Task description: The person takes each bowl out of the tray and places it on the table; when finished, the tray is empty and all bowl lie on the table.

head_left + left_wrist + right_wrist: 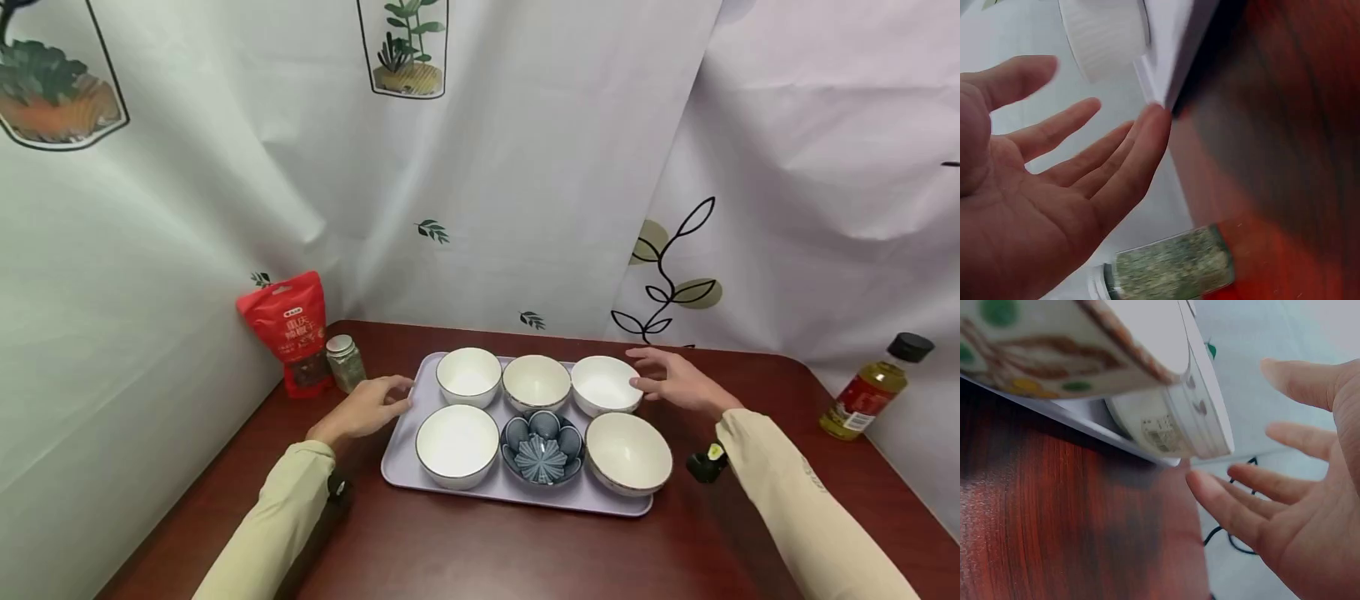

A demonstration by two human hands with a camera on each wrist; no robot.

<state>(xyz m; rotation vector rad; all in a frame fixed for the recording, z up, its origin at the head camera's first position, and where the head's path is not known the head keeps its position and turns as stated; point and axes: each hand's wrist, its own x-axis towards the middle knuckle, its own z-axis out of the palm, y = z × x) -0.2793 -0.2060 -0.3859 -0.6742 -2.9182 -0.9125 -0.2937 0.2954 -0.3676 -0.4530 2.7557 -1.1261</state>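
Note:
A pale lilac tray (405, 454) lies on the table with several bowls in two rows. Its back row has three white or cream bowls, among them a back left bowl (468, 373) and a back right bowl (606, 383). In front, a blue flower-shaped bowl (542, 450) sits between a white bowl (457, 442) and a cream bowl with a patterned outside (628, 452). My left hand (372, 407) is at the tray's left edge, fingers extended and holding nothing. Beside the back right bowl, my right hand (678, 381) has its fingers spread and grips nothing.
A red pouch (292, 333) and a glass jar of dried green herbs (345, 363) stand at the back left. Far to the right is an oil bottle (870, 392) with a black cap. A patterned white cloth (487, 167) hangs behind the dark red table (510, 558).

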